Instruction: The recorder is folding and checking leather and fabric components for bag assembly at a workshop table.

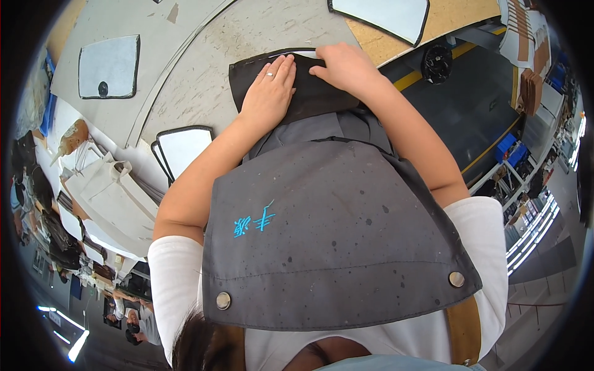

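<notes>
A dark, flat piece of sheet material (247,75) lies at the near edge of the worktable, just beyond my apron. Along its far edge a white strip (304,54) shows between my hands. My left hand (270,89) rests flat on the dark piece, fingers stretched out, a ring on one of them. At the right part of the far edge, my right hand (346,71) has its fingers curled over the dark piece, with the thumb on the near side. What lies under those fingers is hidden.
White panels with black edging lie on the table: one at far left (108,67), one at top right (387,15), and stacked ones (184,148) by my left forearm. A round black object (437,63) stands right of the table. Blue bins (510,150) sit on a rack.
</notes>
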Demonstrator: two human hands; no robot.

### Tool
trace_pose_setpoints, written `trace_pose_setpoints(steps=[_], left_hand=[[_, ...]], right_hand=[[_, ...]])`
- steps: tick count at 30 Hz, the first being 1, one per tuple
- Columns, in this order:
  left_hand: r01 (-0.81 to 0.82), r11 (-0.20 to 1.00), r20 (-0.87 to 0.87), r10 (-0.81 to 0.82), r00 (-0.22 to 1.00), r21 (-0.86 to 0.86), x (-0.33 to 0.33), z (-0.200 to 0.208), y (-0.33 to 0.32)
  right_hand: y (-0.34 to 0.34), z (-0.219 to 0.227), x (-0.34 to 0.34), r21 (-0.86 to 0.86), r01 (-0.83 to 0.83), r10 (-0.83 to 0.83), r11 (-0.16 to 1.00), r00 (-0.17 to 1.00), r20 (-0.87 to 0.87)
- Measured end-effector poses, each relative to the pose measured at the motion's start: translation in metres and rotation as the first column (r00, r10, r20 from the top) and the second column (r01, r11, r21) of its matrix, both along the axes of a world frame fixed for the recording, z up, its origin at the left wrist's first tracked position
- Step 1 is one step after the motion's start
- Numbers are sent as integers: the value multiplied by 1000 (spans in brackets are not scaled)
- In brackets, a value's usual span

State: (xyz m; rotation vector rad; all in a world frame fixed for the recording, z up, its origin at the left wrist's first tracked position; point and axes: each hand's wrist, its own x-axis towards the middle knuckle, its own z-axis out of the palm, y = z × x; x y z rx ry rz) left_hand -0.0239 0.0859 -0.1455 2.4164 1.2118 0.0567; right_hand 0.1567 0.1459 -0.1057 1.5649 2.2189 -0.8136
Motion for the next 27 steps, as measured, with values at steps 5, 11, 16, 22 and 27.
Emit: trace_pose_setpoints(steps=[5, 11, 16, 22, 27], left_hand=[[-21, 1000, 14, 21, 1000, -12, 0, 1, -1], [-7, 1000, -2, 7, 1000, -1, 7, 3, 4], [-10, 1000, -47, 12, 999, 29, 11, 3, 7], [2, 995, -85, 7, 996, 103, 21, 5, 12], [9, 998, -135, -1, 991, 57, 26, 9, 17]], right_hand=[[2, 13, 37, -88, 237, -239, 968, 971, -11], [-19, -46, 67, -515, 525, -735, 677, 509, -448], [-20, -50, 60, -460, 574, -735, 678, 505, -452], [-26, -51, 54, -298, 628, -685, 719, 569, -454], [-28, -50, 50, -222, 640, -659, 735, 598, -457]])
